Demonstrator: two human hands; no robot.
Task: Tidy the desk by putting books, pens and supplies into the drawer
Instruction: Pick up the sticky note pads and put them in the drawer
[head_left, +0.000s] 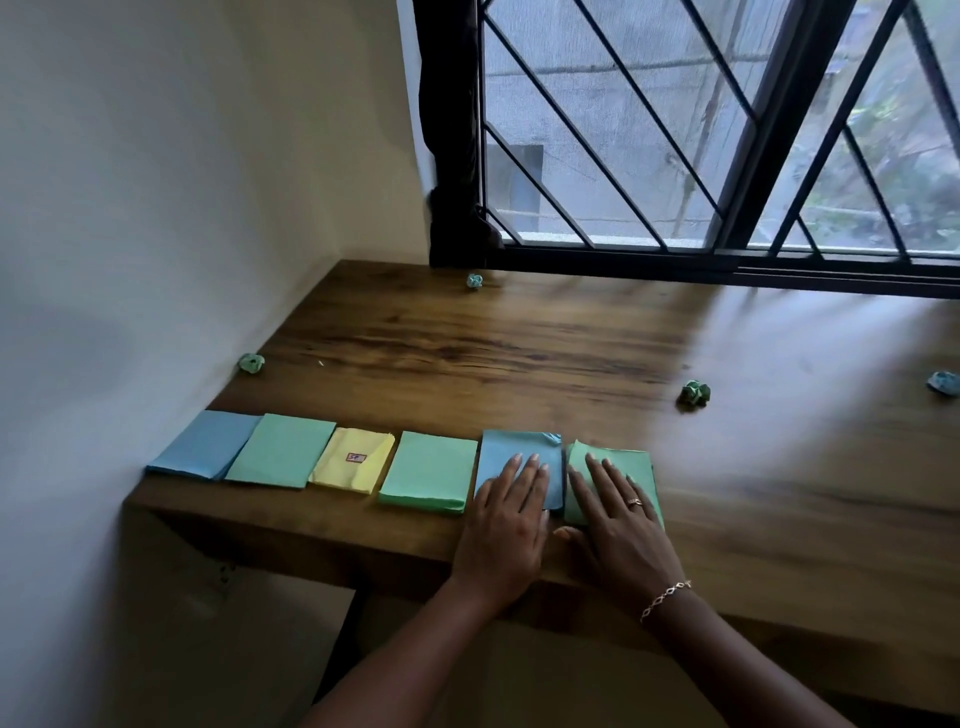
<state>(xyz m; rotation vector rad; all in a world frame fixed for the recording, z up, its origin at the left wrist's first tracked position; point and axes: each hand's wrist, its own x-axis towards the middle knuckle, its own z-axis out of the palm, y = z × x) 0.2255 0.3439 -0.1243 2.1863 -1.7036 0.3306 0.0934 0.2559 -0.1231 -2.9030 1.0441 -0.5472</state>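
Several stacks of coloured paper lie in a row along the front edge of the wooden desk (545, 353). From the left: a blue stack (205, 442), a green stack (283, 449), a yellow stack (356, 460) with a small label, a green stack (428, 470), a blue stack (519, 454) and a green stack (626, 462). My left hand (506, 525) rests flat with straight fingers on the right-hand blue stack. My right hand (618, 519), with a ring and bracelet, lies flat on the rightmost green stack. No drawer is in view.
Crumpled paper balls lie on the desk: one at the back (474, 280), one by the left wall (251, 362), one right of centre (695, 393), one at the far right (943, 383). A barred window (675, 130) spans the back. A white wall bounds the left.
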